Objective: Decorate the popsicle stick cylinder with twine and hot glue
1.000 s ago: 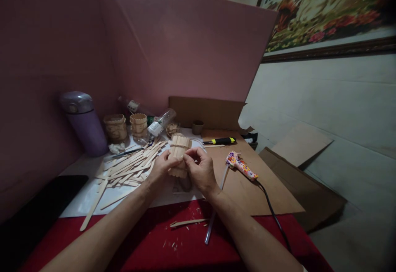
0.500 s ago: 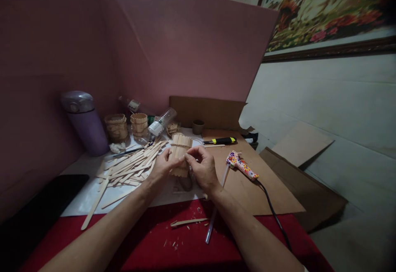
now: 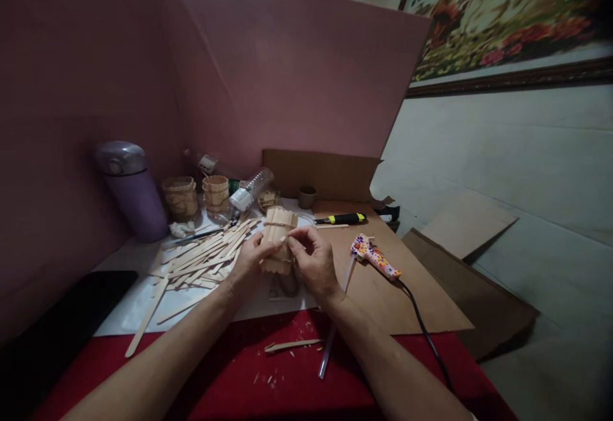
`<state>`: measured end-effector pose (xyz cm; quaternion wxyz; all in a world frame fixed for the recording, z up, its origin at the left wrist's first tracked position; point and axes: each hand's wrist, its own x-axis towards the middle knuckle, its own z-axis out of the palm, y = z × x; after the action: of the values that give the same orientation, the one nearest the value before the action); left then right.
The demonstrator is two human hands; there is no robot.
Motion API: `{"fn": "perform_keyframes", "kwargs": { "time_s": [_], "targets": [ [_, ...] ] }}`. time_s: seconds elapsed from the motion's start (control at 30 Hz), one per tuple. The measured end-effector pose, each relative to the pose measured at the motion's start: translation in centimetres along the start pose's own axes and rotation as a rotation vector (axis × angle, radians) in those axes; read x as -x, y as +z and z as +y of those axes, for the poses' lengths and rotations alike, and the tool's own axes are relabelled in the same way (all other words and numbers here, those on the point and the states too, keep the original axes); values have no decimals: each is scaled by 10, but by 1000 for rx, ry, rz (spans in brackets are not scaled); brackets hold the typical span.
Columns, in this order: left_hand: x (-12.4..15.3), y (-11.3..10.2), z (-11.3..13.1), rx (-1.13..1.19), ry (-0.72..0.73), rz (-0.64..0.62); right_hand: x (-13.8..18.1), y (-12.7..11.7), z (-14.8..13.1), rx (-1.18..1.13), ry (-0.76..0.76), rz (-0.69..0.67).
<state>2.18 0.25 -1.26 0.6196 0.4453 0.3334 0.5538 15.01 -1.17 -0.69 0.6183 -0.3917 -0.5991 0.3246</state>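
Both my hands hold a small barrel made of wooden craft sticks (image 3: pixel 278 229) just above the table. My left hand (image 3: pixel 249 261) grips its left side with the fingers curled round it. My right hand (image 3: pixel 313 261) pinches its right side between thumb and forefinger, where a thin string runs round the sticks. A loose pile of wooden sticks (image 3: pixel 201 259) lies on white paper just left of my left hand. A flower-patterned glue gun (image 3: pixel 372 256) rests on brown cardboard (image 3: pixel 412 299) to the right of my right hand.
Two finished stick cups (image 3: pixel 179 196) (image 3: pixel 214 192) and a purple flask (image 3: pixel 131 190) stand at the back left. A yellow-handled knife (image 3: pixel 342 218), a clear bottle (image 3: pixel 249 190), a glue stick (image 3: pixel 330 338) and a black phone (image 3: pixel 62 319) lie around. Pink boards wall the back.
My hands shifted slightly on the stick barrel; the right thumb and forefinger moved up a little along its side. Nothing else moved.
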Motion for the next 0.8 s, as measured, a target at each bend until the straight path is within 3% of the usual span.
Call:
{"fn": "perform_keyframes", "kwargs": {
  "time_s": [0.3, 0.57, 0.7, 0.8],
  "targets": [
    [-2, -2, -2, 1, 35, -12, 0, 1, 3, 45, -28, 2],
    [-5, -5, -3, -17, 47, 20, -3, -1, 6, 33, 69, -10],
    [-10, -9, 12, 44, 113, 191, -7, -1, 14, 10, 108, 87],
    [-18, -19, 22, 55, 137, 324, -9, -3, 20, 119, 117, 130]
  ]
}}
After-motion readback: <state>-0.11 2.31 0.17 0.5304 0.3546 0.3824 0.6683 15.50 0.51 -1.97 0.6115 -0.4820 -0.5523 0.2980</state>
